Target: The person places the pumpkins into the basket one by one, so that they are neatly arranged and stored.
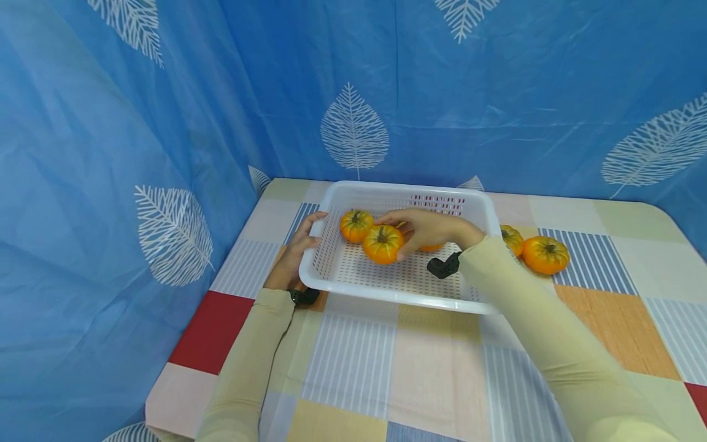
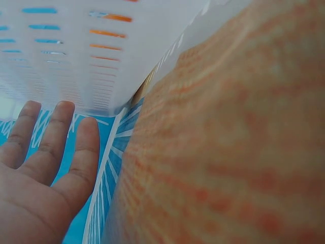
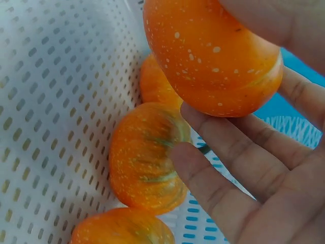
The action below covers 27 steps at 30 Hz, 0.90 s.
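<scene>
My right hand grips a small orange pumpkin between thumb and fingers, over the inside of a white perforated plastic basket. Close by on the left, in the head view, sits another small pumpkin in the basket. A third one is partly hidden behind the right hand. Several orange pumpkins lie in a row below the held one in the right wrist view. At the basket's left rim is my left hand; the left wrist view shows its fingers fairly straight, beside the basket's outer wall.
Two more small pumpkins, one nearer the basket and one farther right, lie on the table outside the basket's right side. A checkered patchwork cloth covers the table. Blue curtains with white leaf prints hang behind and at left.
</scene>
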Each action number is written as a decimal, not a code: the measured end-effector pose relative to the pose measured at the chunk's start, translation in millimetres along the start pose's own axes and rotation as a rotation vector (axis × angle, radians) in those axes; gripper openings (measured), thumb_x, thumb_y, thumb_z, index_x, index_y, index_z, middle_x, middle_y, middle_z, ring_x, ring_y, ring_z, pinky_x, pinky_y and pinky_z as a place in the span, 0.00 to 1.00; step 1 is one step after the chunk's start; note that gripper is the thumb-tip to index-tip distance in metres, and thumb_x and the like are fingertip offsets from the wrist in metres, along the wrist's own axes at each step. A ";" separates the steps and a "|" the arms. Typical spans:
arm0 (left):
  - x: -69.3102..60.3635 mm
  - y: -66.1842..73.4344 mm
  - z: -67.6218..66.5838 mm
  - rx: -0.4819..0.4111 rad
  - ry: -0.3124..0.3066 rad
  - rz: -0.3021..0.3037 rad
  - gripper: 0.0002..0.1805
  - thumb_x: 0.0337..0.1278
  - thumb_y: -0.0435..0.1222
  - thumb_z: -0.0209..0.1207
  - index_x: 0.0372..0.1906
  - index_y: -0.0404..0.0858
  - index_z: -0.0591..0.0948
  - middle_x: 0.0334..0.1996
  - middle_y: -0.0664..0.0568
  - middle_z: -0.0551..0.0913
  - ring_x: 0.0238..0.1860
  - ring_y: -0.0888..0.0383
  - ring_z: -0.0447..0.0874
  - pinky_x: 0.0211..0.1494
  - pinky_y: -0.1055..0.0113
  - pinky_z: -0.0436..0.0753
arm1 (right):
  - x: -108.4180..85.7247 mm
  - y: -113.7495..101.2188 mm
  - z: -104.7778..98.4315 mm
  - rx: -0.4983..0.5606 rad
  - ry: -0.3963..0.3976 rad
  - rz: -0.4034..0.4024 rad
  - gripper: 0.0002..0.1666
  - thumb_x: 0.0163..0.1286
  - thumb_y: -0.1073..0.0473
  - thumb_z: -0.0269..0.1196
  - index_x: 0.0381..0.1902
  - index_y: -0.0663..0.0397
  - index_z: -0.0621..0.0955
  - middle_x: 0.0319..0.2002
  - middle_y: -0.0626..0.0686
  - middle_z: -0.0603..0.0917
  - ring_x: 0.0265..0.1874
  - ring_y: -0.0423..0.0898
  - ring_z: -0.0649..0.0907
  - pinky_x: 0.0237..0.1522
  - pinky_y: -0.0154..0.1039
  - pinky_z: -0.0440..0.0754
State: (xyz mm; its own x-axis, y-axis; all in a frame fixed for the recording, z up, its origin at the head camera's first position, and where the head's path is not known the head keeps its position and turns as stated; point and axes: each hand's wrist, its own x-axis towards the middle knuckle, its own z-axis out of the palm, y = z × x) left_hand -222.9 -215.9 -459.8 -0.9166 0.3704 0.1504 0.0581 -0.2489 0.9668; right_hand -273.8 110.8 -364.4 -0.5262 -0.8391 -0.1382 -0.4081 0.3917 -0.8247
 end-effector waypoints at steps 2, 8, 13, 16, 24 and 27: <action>-0.1 -0.3 -0.4 -0.003 0.000 0.004 0.31 0.63 0.34 0.46 0.71 0.52 0.64 0.80 0.31 0.55 0.61 0.42 0.71 0.53 0.60 0.84 | 3.8 -0.7 1.5 0.002 -0.016 0.007 0.45 0.66 0.71 0.74 0.77 0.70 0.68 0.77 0.73 0.68 0.75 0.70 0.70 0.75 0.64 0.69; -0.3 -1.9 -2.1 0.028 0.012 0.009 0.31 0.63 0.34 0.45 0.73 0.49 0.64 0.79 0.30 0.55 0.59 0.44 0.72 0.52 0.61 0.85 | 13.5 -3.3 6.2 -0.001 -0.058 0.043 0.46 0.67 0.69 0.74 0.79 0.67 0.68 0.81 0.70 0.63 0.78 0.69 0.66 0.77 0.65 0.66; -0.7 -0.6 -1.4 0.056 0.019 0.000 0.33 0.63 0.34 0.45 0.75 0.43 0.61 0.80 0.30 0.55 0.59 0.42 0.72 0.52 0.61 0.85 | 21.2 -1.8 10.9 -0.021 -0.068 0.082 0.47 0.67 0.69 0.74 0.81 0.64 0.68 0.82 0.67 0.63 0.78 0.68 0.67 0.77 0.62 0.68; 0.0 -0.1 -1.3 0.069 0.020 -0.005 0.34 0.64 0.35 0.45 0.76 0.40 0.59 0.80 0.30 0.56 0.60 0.41 0.73 0.52 0.61 0.85 | 25.3 -0.9 13.2 -0.036 -0.074 0.086 0.47 0.67 0.69 0.74 0.81 0.63 0.68 0.81 0.67 0.65 0.77 0.68 0.68 0.76 0.61 0.68; 0.6 -0.6 -1.8 0.075 0.022 -0.020 0.35 0.64 0.35 0.45 0.77 0.41 0.59 0.81 0.31 0.55 0.62 0.37 0.71 0.52 0.60 0.86 | 35.2 -0.9 19.3 -0.006 -0.120 0.059 0.46 0.66 0.72 0.73 0.79 0.68 0.68 0.80 0.68 0.67 0.75 0.64 0.71 0.74 0.58 0.72; 0.7 -1.1 -2.3 0.065 0.016 -0.008 0.33 0.64 0.35 0.45 0.76 0.43 0.60 0.80 0.30 0.54 0.61 0.38 0.71 0.52 0.61 0.86 | 37.9 -0.6 21.5 -0.051 -0.127 0.064 0.45 0.66 0.71 0.72 0.79 0.66 0.68 0.79 0.67 0.69 0.70 0.60 0.74 0.71 0.54 0.75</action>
State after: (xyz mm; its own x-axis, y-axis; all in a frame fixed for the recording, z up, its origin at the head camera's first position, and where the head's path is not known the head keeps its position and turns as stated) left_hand -224.5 -217.4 -461.2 -0.9233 0.3579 0.1394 0.0755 -0.1868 0.9795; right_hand -277.4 70.7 -380.9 -0.4548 -0.8515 -0.2610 -0.4160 0.4622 -0.7831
